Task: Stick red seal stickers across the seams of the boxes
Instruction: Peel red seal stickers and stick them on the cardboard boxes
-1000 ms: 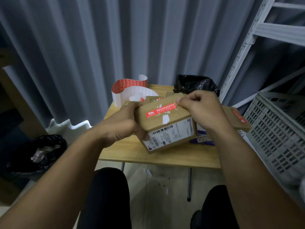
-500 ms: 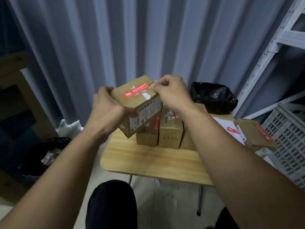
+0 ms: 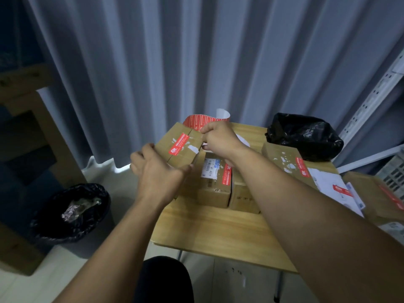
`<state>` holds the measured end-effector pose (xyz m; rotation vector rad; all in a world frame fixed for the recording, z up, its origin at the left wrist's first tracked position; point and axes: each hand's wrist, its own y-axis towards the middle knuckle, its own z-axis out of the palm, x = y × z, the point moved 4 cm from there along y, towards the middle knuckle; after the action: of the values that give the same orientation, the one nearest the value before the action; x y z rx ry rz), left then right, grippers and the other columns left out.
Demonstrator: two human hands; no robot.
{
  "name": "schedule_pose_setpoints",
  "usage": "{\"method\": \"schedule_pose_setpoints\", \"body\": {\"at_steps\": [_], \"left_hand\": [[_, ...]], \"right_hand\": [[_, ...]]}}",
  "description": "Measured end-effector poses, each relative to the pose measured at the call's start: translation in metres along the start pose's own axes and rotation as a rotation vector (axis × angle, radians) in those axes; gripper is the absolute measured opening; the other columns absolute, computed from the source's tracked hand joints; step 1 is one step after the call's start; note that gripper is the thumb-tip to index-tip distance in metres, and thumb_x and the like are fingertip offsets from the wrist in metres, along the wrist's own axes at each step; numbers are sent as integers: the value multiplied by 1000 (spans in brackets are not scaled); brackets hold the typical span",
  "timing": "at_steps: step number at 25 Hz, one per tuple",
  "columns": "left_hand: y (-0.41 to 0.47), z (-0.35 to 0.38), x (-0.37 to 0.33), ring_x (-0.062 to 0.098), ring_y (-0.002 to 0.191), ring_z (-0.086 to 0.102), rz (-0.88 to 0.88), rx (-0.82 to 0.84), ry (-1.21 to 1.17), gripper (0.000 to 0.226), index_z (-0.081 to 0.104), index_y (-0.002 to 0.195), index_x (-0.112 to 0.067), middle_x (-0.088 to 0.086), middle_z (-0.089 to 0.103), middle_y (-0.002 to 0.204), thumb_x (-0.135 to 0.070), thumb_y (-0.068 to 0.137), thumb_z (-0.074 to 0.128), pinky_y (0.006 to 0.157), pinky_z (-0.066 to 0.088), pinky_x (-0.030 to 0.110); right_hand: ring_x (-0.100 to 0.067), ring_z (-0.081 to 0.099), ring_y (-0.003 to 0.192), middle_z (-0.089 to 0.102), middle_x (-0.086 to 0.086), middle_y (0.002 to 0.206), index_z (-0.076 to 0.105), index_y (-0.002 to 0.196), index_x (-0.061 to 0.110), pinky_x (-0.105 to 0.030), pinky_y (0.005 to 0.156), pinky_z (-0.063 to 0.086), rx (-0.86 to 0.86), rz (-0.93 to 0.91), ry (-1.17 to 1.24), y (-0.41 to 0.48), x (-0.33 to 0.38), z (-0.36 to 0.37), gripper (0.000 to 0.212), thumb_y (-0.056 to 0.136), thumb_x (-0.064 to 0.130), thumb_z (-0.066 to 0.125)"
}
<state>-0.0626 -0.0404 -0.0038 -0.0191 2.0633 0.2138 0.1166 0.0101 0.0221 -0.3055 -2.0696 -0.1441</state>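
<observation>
As the left hand point(image 3: 157, 178) and right hand point(image 3: 218, 138) keep a curled grip on opposite edges of the cardboard box point(image 3: 168, 142), a slip could drop it.

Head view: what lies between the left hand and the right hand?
A cardboard box with a red seal sticker, held by left hand and right hand; head view.

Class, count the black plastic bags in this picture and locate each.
2. One black plastic bag sits at the light wooden table's far right corner; the other bag lines a bin on the floor left of it. More may be hidden.
</observation>
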Motion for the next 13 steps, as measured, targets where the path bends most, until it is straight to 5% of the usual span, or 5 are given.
{"method": "schedule_pose_setpoints", "body": {"at_steps": [4, 8, 10, 13], "left_hand": [[6, 15, 16, 25, 137, 29, -65, 7, -38, 95, 36, 141, -15, 5, 32, 139, -51, 66, 83, 107, 33, 33], [8, 31, 26, 28, 136, 31, -87, 12, -31, 89, 39, 137, -14, 7, 33, 138, -51, 68, 83, 110, 36, 38], [7, 38, 30, 29, 135, 30, -94, 17, -14, 90, 39, 136, -13, 9, 34, 139, -51, 68, 84, 110, 37, 39], [3, 46, 31, 31, 134, 31, -99, 20, 8, 91, 40, 134, -10, 11, 35, 138, -53, 67, 85, 109, 38, 44]], "right_hand": [[-28, 67, 96, 68, -7, 90, 68, 82, 11, -51, 92, 57, 18, 8, -27, 4, -5, 4, 25, 88, -4, 49], [-29, 64, 102, 69, -11, 107, 67, 109, 2, -39, 88, 53, -1, -8, -164, -4, -8, -6, 27, 92, -4, 47], [-30, 60, 112, 65, -10, 123, 65, 121, 7, -35, 87, 50, 0, -68, -415, -7, -7, -14, 36, 92, -3, 45], [-34, 56, 106, 58, -13, 121, 60, 118, 13, -34, 74, 44, 142, -152, -891, -10, -11, -13, 34, 89, 3, 45]]}}
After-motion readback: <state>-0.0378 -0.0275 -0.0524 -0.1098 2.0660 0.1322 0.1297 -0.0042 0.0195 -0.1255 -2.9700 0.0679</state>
